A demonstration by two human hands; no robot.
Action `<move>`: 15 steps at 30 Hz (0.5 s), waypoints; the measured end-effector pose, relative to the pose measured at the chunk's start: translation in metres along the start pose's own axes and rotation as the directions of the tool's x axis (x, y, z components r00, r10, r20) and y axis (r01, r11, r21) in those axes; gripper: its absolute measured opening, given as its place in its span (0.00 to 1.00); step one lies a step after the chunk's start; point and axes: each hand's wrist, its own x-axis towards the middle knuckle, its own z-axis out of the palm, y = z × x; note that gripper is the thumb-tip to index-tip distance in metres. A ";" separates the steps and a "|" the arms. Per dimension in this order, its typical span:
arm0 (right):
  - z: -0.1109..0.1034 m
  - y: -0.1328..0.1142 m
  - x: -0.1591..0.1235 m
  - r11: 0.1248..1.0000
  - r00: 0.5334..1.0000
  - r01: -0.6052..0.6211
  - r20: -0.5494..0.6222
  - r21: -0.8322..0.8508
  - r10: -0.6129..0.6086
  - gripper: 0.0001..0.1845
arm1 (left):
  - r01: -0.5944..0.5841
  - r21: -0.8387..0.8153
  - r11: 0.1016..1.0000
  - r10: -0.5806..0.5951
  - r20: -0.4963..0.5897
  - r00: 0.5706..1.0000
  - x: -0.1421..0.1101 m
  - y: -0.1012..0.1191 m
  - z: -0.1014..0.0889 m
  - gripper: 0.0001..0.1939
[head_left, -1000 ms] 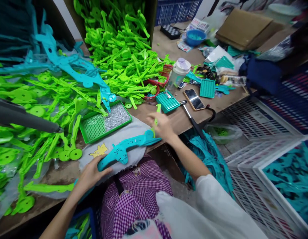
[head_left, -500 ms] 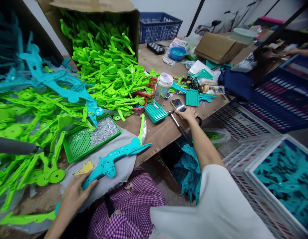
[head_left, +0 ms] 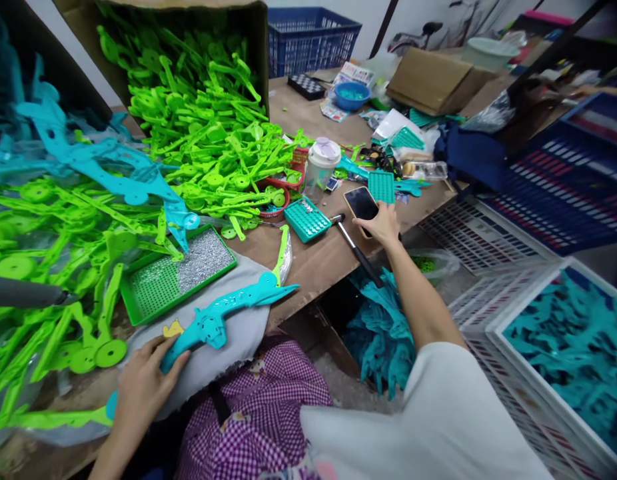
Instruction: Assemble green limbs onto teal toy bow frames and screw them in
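We held a blue plastic part (head_left: 211, 325) and a phone (head_left: 359, 202).
Our left hand (head_left: 146, 381) clasped the part's end over the grey cloth (head_left: 246, 310); our right hand (head_left: 382, 225) closed around the phone's lower end at the surface (head_left: 316, 261), beside the hammer (head_left: 357, 251).

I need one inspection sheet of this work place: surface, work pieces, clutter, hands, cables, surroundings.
Surface: brown table, partly under a grey cloth.
Work pieces: blue part over the cloth; green tray behind, with small metallic pieces.
Clutter: lime-green parts heaped; hammer beside the phone; lidded cup.
Hands: left hand holds the blue part's near end; right hand at the phone, grip unclear.
Cables: nothing seen.
Surroundings: white crate holding blue parts; blue crate at the back.
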 end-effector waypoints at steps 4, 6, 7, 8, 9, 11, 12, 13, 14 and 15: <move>0.004 -0.001 -0.008 0.994 0.994 -0.103 0.024 0.025 0.102 0.48 | 0.023 0.119 0.993 -0.024 0.007 1.000 -0.003 0.015 -0.009 0.24; 0.009 -0.003 -0.012 0.989 0.989 -0.146 0.040 0.020 0.145 0.48 | 0.041 0.153 0.987 -0.036 -0.032 0.999 -0.007 0.025 -0.013 0.23; 0.011 -0.004 -0.013 0.988 0.987 -0.157 0.046 0.013 0.156 0.48 | 0.047 0.156 0.987 -0.036 -0.073 0.997 -0.011 0.029 -0.014 0.23; 0.012 -0.004 -0.015 0.987 0.986 -0.158 0.049 0.006 0.157 0.48 | 0.044 0.154 0.987 -0.025 -0.127 0.992 -0.017 0.032 -0.013 0.22; 0.013 -0.004 -0.016 0.989 0.987 -0.150 0.053 0.002 0.150 0.49 | 0.034 0.152 0.988 -0.005 -0.186 0.983 -0.025 0.035 -0.009 0.22; 0.012 -0.001 -0.015 0.993 0.991 -0.121 0.066 0.011 0.120 0.50 | -0.032 0.155 0.987 0.077 -0.289 0.954 -0.045 0.037 0.004 0.20; 0.009 0.003 -0.014 0.994 0.992 -0.101 0.073 0.028 0.099 0.49 | -0.077 0.153 0.985 0.123 -0.321 0.939 -0.056 0.037 0.014 0.18; 0.006 0.007 -0.014 0.996 0.995 -0.074 0.064 0.050 0.071 0.46 | -0.138 0.144 0.980 0.181 -0.344 0.921 -0.067 0.035 0.023 0.17; 0.002 0.013 -0.014 0.997 0.999 -0.037 0.039 0.071 0.035 0.40 | -0.186 0.131 0.974 0.221 -0.346 0.912 -0.077 0.033 0.033 0.16; -0.002 0.019 -0.015 0.997 1.000 0.006 0.008 0.083 -0.007 0.34 | -0.188 0.113 0.976 0.215 -0.338 0.916 -0.086 0.030 0.043 0.14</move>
